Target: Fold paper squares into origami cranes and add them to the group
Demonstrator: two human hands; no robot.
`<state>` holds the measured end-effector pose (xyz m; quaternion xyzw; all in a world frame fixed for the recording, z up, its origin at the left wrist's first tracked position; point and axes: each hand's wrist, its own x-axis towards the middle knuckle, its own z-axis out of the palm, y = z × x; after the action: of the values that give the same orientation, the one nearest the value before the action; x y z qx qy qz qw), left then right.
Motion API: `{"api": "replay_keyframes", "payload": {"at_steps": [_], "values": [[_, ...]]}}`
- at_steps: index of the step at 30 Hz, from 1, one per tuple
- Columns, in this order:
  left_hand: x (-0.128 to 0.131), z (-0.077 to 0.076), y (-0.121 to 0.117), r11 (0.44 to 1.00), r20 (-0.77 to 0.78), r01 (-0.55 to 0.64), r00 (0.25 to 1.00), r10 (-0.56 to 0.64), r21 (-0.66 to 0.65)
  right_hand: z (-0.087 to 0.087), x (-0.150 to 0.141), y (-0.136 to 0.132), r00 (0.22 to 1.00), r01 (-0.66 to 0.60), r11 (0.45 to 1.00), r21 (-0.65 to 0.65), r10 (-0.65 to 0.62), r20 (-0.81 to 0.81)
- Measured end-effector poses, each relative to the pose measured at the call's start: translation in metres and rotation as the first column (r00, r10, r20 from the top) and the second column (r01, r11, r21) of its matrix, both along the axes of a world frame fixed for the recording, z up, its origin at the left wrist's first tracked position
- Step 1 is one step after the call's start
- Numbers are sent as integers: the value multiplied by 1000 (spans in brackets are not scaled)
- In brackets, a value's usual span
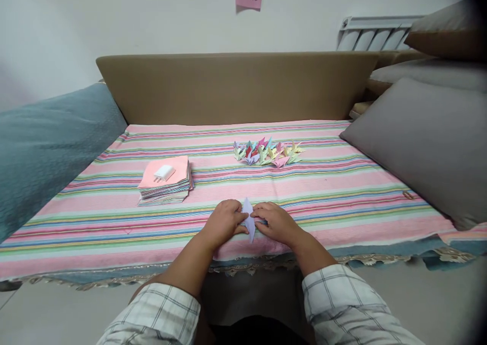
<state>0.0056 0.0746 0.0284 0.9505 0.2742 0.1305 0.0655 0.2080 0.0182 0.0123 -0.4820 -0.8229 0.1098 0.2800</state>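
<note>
A pale lilac folded paper, narrow and pointed at both ends, lies on the striped cloth near the front edge. My left hand pinches its left side and my right hand pinches its right side, both pressing it down on the cloth. The middle of the paper shows between my fingers; its sides are hidden under them.
A stack of coloured paper squares with a white charger plug on top sits to the left. Several folded paper cranes lie in a row further back. Grey cushions stand at right, a teal blanket at left.
</note>
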Motion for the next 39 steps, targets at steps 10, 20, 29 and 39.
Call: {"api": "replay_keyframes", "payload": {"at_steps": [10,20,29,39], "values": [[0,-8,-4,999,75,32,997,-33,13,10,2,-5,999,-45,998,-47,46,14],[4,-8,-1,997,118,-56,991,63,-60,-10,-8,4,995,102,992,71,-103,2],[9,-7,1,983,167,-155,971,170,-96,-13,-15,6,976,217,976,10,-217,27],[15,-5,-2,909,141,-374,905,401,-183,-13,-25,7,912,393,911,-124,-404,-71]]}}
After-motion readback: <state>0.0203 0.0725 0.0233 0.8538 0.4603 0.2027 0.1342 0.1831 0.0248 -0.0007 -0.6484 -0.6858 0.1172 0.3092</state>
